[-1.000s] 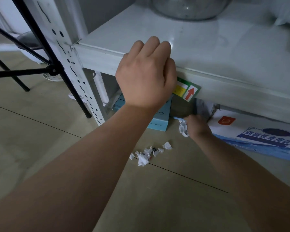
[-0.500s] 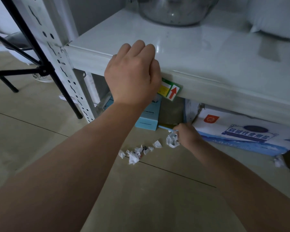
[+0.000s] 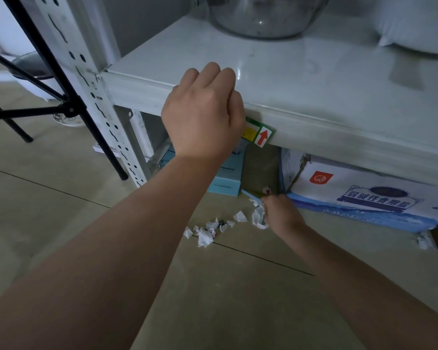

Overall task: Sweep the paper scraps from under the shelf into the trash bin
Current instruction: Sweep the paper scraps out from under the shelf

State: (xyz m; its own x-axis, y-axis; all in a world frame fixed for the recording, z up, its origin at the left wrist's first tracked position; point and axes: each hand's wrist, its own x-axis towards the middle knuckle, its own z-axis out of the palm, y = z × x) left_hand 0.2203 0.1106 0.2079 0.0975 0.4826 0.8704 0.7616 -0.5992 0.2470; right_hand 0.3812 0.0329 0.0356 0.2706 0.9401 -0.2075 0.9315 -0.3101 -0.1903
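My left hand is clamped over the front edge of the white metal shelf. Low on the floor, my right hand is closed around a crumpled white paper scrap, in front of the gap under the shelf. A thin blue strip pokes out beside its fingers; I cannot tell whether the hand holds it. Several small paper scraps lie in a loose pile left of that hand. One more scrap sits back in the gap. No trash bin is recognisable.
Under the shelf stand a light blue box on the left and a white-and-blue printed carton on the right. A stray scrap lies by the carton's right end. Black tripod legs cross the perforated shelf post. A glass bowl sits on the shelf.
My right hand has drawn the crumpled scrap out from the gap under the shelf towards the pile on the floor. My left hand has kept its grip on the shelf edge.
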